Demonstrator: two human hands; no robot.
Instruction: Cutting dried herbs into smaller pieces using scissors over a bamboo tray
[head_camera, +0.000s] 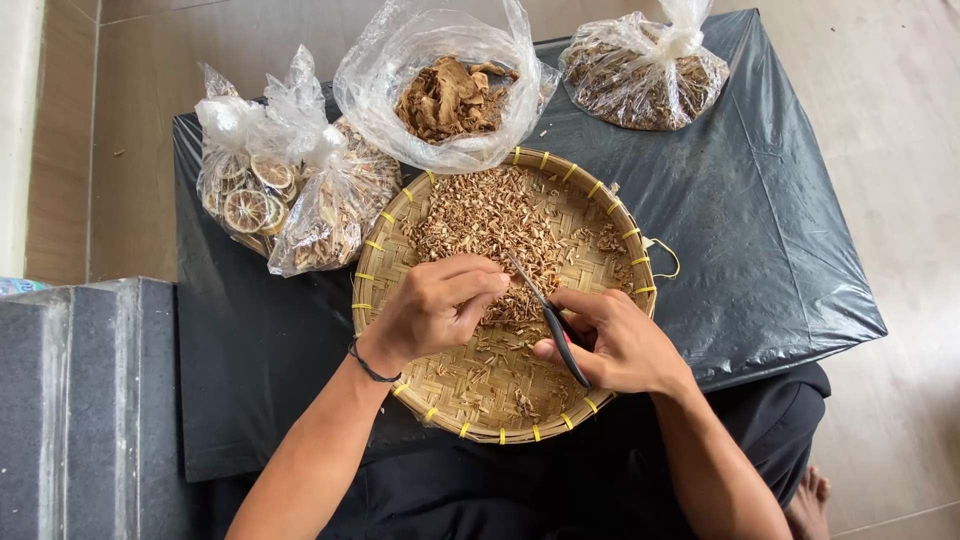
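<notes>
The black-handled scissors (548, 318) sit in the right hand (610, 345), blades pointing up-left toward the left hand (440, 305), whose fingertips pinch together over something too small to identify. Both hands work above the round woven bamboo tray (500, 425), on the black plastic-covered table (760, 230). A heap of pale cut chips (495, 225) fills the tray's far half; the near half holds scattered bits. The open clear bag of brown dried pieces (450, 95) appears partly full, so uncut material likely remains.

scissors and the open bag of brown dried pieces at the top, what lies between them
In the head view, a heap of chopped dried bits on the woven tray lies between the scissors and the open bag.
</notes>
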